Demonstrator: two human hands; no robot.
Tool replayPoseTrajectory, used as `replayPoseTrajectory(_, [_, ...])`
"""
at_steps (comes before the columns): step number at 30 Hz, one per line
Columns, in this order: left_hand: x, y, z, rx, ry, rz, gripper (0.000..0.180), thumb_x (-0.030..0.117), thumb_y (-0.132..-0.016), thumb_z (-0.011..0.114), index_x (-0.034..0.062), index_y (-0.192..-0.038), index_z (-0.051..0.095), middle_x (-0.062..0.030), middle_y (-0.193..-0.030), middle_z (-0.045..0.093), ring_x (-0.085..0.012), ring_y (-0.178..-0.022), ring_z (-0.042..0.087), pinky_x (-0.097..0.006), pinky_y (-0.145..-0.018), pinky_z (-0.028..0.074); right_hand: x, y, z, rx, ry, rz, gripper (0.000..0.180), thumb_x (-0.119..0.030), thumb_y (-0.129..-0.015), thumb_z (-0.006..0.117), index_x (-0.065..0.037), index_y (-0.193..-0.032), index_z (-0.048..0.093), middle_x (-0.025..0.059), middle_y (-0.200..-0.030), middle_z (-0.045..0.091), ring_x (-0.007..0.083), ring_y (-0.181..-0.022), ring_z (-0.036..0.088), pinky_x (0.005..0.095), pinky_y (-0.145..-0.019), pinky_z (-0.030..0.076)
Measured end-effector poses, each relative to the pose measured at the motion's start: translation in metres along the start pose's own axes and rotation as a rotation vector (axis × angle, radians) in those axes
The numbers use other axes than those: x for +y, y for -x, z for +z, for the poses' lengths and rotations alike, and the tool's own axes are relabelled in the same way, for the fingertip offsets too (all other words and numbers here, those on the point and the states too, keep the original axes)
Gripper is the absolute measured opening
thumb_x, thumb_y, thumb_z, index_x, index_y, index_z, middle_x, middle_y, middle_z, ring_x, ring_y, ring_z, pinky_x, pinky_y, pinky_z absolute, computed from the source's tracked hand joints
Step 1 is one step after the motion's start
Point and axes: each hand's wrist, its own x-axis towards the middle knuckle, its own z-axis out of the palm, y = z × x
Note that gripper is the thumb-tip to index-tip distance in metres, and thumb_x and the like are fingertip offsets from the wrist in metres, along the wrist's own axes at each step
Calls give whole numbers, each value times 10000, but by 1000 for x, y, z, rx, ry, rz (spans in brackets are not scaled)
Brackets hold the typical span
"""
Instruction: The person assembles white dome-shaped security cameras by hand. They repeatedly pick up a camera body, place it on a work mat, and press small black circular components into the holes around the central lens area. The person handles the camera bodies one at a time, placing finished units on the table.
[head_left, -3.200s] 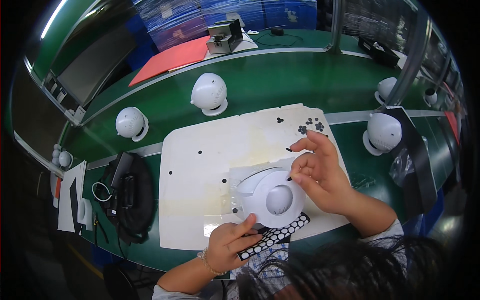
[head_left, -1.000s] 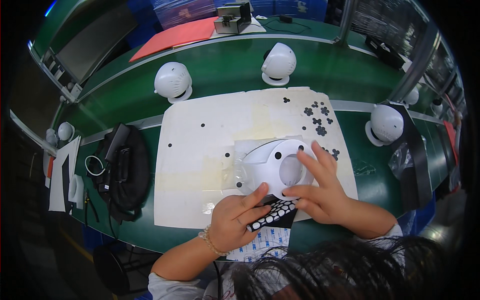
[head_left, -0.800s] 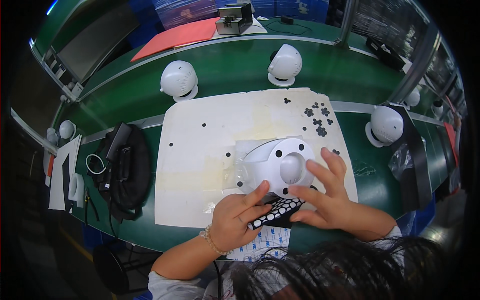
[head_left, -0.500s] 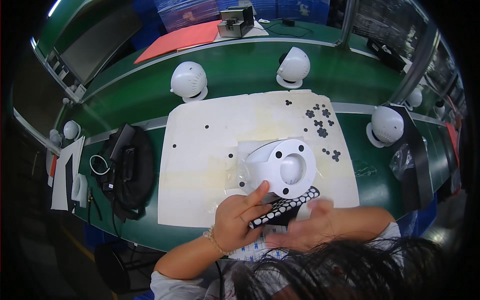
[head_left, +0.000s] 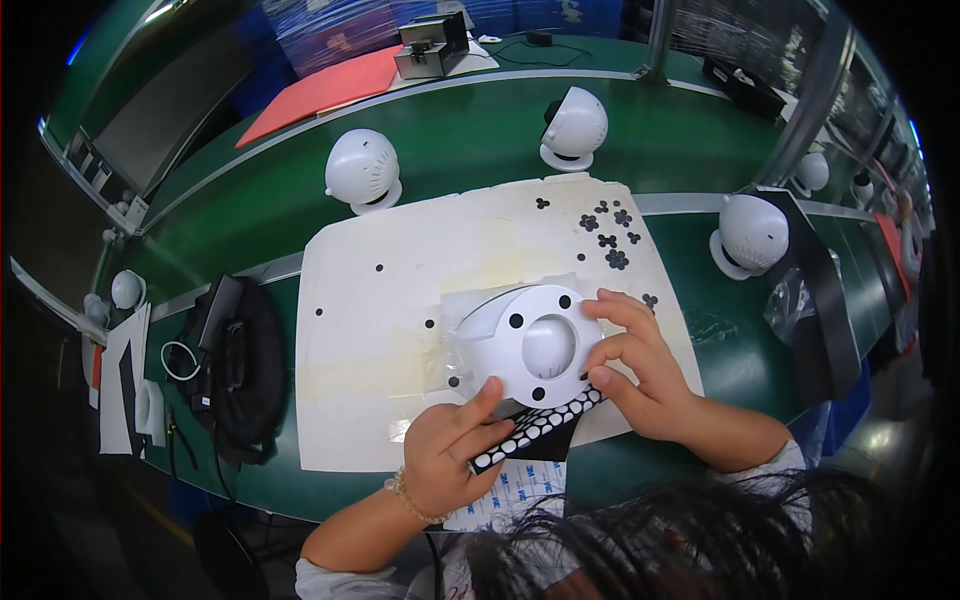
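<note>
A white camera-like housing (head_left: 480,328) lies on its side on a cream sheet, its ring-shaped base (head_left: 590,335) turned up toward me. Three round black pads sit on the base, one of them a dark pad (head_left: 539,394) near its lower edge. My left hand (head_left: 445,450) grips a folded black sheet with white round spots (head_left: 535,428), its index finger stretched against the housing. At the base's right edge is my right hand (head_left: 640,375), thumb and forefinger close together. A small round black pad (head_left: 585,377) shows at the thumb tip, partly hidden.
The cream sheet (head_left: 365,370) carries loose black dots and clusters (head_left: 617,260). White round-headed devices stand behind (head_left: 362,168), (head_left: 576,125) and at right (head_left: 752,235). A black bag (head_left: 255,370) and pliers (head_left: 180,440) lie left. Printed backing paper (head_left: 510,495) lies by the front edge.
My right hand has moved up from below the spotted sheet to the base's right edge, bringing a small black pad there. My left hand keeps the sheet; the view has shifted slightly.
</note>
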Motion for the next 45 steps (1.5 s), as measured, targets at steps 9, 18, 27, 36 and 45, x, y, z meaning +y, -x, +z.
replayPoseTrajectory(9, [-1, 0, 3, -10, 9, 5, 323, 28, -475, 643, 34, -797, 624, -152, -1228, 489, -189, -623, 579, -291, -544, 431, 4, 3, -3, 3, 154, -75, 106, -136, -798, 571, -80, -886, 558, 132, -1217, 438, 341, -1194, 327, 416, -955, 257])
replayPoseTrajectory(18, [-1, -2, 4, -13, 21, 6, 333, 35, -483, 651, 33, -815, 623, -164, -1233, 480, -196, -673, 598, -293, -574, 448, 6, 5, -4, 67, -316, 315, 258, -248, -823, 567, -55, -993, 553, 44, -988, 540, 174, -927, 481, 327, -827, 330])
replayPoseTrajectory(27, [4, -1, -9, -127, 57, -54, 354, 81, -561, 686, 61, -909, 621, -169, -1228, 479, -230, -799, 622, -318, -648, 486, 60, -72, -31, 185, -990, 624, 200, -213, -813, 582, -44, -919, 578, -10, -774, 560, 75, -725, 506, 213, -633, 381])
replayPoseTrajectory(36, [2, -7, -13, -212, 211, -118, 424, 70, -521, 700, 7, -930, 608, -173, -1207, 495, -257, -843, 612, -325, -688, 500, 204, -146, 1, 40, 820, 107, 272, -245, -812, 498, -49, -971, 599, 104, -892, 602, 271, -886, 548, 372, -750, 446])
replayPoseTrajectory(45, [-3, -7, 0, -214, 241, -111, 476, 81, -576, 640, 19, -1044, 578, -135, -1222, 494, -259, -869, 575, -312, -734, 460, 270, -107, -64, 321, 864, 544, 351, -296, -797, 515, -95, -1083, 552, 110, -1138, 532, 293, -1035, 501, 393, -847, 395])
